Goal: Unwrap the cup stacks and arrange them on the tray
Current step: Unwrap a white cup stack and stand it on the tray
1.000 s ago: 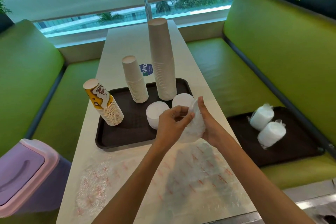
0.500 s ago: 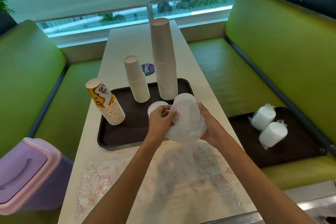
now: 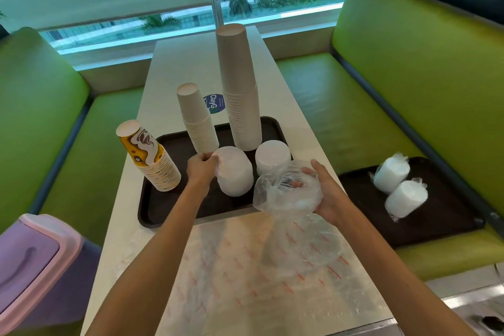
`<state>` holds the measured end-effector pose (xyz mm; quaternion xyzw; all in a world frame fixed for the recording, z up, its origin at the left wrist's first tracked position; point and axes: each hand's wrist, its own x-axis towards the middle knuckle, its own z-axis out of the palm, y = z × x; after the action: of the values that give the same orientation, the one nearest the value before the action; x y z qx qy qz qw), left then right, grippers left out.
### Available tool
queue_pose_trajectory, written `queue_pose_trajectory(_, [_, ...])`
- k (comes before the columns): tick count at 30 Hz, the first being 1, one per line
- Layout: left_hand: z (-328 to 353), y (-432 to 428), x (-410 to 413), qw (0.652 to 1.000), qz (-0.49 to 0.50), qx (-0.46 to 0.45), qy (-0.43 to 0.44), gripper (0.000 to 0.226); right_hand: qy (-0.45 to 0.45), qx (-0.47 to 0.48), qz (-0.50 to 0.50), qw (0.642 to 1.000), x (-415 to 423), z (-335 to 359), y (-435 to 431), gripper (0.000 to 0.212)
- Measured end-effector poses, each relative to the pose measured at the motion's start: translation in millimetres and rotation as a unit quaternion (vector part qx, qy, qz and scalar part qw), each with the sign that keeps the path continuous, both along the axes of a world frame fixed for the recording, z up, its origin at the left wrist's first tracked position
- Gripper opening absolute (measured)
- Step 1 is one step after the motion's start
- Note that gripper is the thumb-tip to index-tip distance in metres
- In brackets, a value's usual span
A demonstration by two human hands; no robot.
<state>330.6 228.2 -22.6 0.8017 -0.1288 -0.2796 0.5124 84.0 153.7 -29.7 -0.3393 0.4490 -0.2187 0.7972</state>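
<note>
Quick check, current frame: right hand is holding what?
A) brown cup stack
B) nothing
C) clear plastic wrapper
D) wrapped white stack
C: the right hand is curled round the crumpled clear plastic wrapper above the near edge of the tray, while the left hand grips the bare white stack standing on that tray.

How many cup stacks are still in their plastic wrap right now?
2. Both lie on the dark tray on the right bench seat: one wrapped stack nearer the window, the other wrapped stack nearer the camera. None else shows.
</note>
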Motion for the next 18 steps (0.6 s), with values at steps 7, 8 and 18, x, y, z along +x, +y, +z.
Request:
queue_pose_trajectory(7, [-19,-9,4,0.997,-0.026,0.040,-0.053,0.026,0.001,0.012,-0.037,0.999,-4,0,-5,0.035])
queue_pose_trajectory(8, [-20,-10,4,0.996,-0.031,0.048,-0.065,0.027,0.003,0.013,-0.039,0.999,-5,0,-5,0.035])
queue_pose_trajectory(18, [-21,-16,7,0.966,-0.118,0.132,-0.190,0.041,0.026,0.035,-0.048,0.998,-2,6,-7,0.035])
